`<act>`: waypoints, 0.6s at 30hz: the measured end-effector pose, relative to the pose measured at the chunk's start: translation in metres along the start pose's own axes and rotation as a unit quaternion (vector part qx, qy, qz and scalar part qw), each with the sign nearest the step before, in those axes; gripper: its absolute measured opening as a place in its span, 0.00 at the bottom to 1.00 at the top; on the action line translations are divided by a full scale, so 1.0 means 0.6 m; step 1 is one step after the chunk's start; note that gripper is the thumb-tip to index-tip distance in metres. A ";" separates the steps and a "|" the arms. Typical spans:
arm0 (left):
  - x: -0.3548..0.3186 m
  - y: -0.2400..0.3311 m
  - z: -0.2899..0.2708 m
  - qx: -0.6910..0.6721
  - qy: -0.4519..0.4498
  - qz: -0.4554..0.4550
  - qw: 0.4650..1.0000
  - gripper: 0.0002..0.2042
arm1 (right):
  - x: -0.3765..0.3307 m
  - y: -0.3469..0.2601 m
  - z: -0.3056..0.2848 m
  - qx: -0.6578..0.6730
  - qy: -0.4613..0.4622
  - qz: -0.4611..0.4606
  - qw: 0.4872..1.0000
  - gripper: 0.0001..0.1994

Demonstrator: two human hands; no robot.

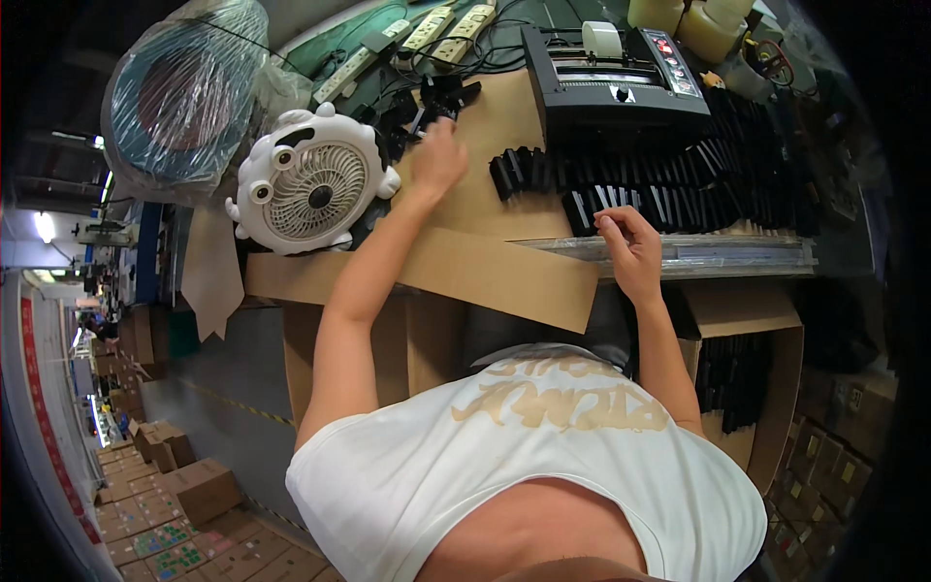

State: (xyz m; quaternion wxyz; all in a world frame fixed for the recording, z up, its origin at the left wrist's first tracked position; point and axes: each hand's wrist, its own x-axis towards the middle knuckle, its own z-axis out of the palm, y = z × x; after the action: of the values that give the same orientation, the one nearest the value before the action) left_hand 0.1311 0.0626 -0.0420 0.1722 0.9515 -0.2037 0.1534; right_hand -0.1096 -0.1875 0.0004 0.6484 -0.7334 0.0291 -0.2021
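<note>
My left hand [439, 163] reaches forward to a loose heap of black plastic parts [448, 95] at the far side of the bench. Its fingertips are at the near edge of the heap, blurred and partly turned from view, so their grip does not show. My right hand [635, 254] is at the bench's front edge, beside rows of slim black parts [669, 206] standing close together. Its thumb and forefinger are pinched together; anything between them is too small to make out. A brown cardboard sheet [504, 276] lies along the front edge, under my left forearm.
A white animal-shaped fan [315, 184] stands left of my left arm, with a plastic-wrapped roll [179, 97] behind it. A black tape dispenser [621, 92] sits behind the rows. Power strips [427, 39] and cables lie at the back. An open carton [776, 388] holds black parts.
</note>
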 end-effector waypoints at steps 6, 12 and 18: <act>0.078 -0.015 0.022 0.109 -0.027 -0.101 0.989 0.14 | 0.046 -0.011 -0.057 -0.071 0.052 -0.033 0.996 0.06; 0.049 -0.044 0.004 -0.009 -0.004 -0.097 0.995 0.19 | 0.165 0.004 -0.139 -0.335 0.204 -0.191 0.900 0.12; -0.039 0.048 -0.150 -0.656 -0.171 -0.254 0.690 0.35 | 0.272 0.084 -0.183 -0.504 0.249 -0.221 0.797 0.15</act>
State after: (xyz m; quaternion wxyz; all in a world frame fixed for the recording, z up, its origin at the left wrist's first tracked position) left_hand 0.0778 0.0806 0.0373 0.7474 0.6211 -0.0287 -0.2340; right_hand 0.0142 -0.3485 0.0028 0.0951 -0.8674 0.1250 -0.4722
